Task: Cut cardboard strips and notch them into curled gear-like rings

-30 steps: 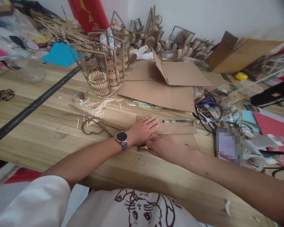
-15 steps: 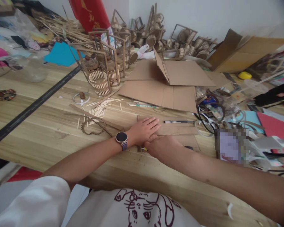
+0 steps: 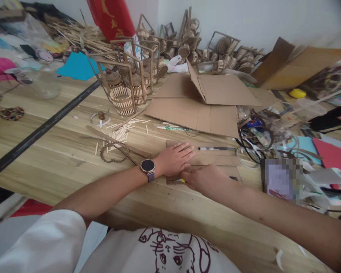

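My left hand (image 3: 174,159) lies flat, fingers stretched out, pressing on a strip of brown cardboard (image 3: 216,158) on the wooden table (image 3: 59,159). A round watch (image 3: 147,165) sits on that wrist. My right hand (image 3: 206,178) is closed just below the left one, gripping a small tool with a yellow part (image 3: 183,180) showing at the fingers; its tip rests at the cardboard's near edge. Most of the tool is hidden by the hand. A pen (image 3: 216,148) lies on the cardboard beyond my fingers.
Wooden lantern-like cages (image 3: 125,87) stand at the back, with more piled by the wall. Folded cardboard sheets (image 3: 204,102) lie behind. Small sticks (image 3: 119,131) and a toothed ring (image 3: 112,153) lie left. Cables, paper and clutter (image 3: 287,148) fill the right side.
Both hands stay on the cardboard almost unmoved. My right hand has shifted slightly along the cardboard's near edge; the view has drifted a little.
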Demonstrator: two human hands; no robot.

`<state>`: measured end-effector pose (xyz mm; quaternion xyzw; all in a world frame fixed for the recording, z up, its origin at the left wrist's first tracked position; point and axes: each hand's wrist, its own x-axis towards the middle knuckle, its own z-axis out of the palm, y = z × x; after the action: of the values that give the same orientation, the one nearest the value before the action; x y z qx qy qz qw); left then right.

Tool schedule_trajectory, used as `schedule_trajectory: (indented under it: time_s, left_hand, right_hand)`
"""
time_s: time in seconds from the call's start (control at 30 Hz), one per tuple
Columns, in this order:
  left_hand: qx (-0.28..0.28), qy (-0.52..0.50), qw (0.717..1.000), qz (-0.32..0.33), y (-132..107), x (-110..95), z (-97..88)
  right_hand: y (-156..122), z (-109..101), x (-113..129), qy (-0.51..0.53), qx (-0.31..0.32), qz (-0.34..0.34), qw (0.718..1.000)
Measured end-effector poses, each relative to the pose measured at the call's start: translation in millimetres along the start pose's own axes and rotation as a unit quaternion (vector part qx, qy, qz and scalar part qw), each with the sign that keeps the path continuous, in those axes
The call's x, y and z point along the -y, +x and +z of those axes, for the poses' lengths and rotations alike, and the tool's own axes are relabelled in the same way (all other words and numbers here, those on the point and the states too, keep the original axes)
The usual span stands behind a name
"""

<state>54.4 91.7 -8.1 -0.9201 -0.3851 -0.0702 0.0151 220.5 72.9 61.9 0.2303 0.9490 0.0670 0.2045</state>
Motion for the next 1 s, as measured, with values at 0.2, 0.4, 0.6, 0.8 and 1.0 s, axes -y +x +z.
schedule_trajectory:
  time_s: [0.2, 0.4, 0.6, 0.8, 1.0]
  left_hand:
    - [-0.001, -0.005, 1.0, -0.006, 0, 0, 1.0]
    - [0.002, 0.005, 1.0, -0.007, 1, 0, -0.4]
    - [0.01, 0.003, 1.0, 0.0, 0, 1, -1.2]
    - [-0.006, 0.007, 1.0, 0.0, 0, 1, 0.2]
    - [0.0, 0.013, 1.0, -0.002, 0, 1, 0.5]
  right_hand:
    - [-6, 1, -10, 0.048, -0.032, -0.031, 0.998]
    - [1, -2, 0, 0.019, -0.019, -0.017, 0.999]
    - [10, -1, 4, 0.036, 0.021, -0.013, 0.999]
    - [10, -3, 3, 0.039, 0.037, -0.017, 0.998]
    - [11, -5, 3, 0.044, 0.05, -0.014, 0.998]
